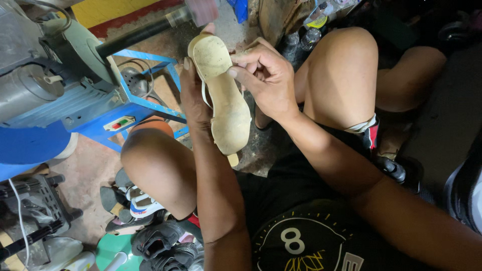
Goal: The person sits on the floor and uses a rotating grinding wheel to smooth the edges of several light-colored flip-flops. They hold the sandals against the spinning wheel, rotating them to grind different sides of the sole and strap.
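Note:
Both hands hold a pale tan shoe sole [228,108], underside toward me, between my bare knees. My left hand [193,98] grips it from the left along its edge, fingers behind it. My right hand [266,78] pinches its upper right edge with thumb and fingers. The toe end points up at a pink grinding drum [201,10] on a dark shaft [135,35] and lies close under it. A thin whitish strip hangs off the sole's left edge.
A blue-framed grinding machine [75,100] with a grey motor and a red-green switch stands at the left. Shoes and sandals [145,221] lie piled on the floor below my left knee. Bottles and clutter [311,25] sit at the top.

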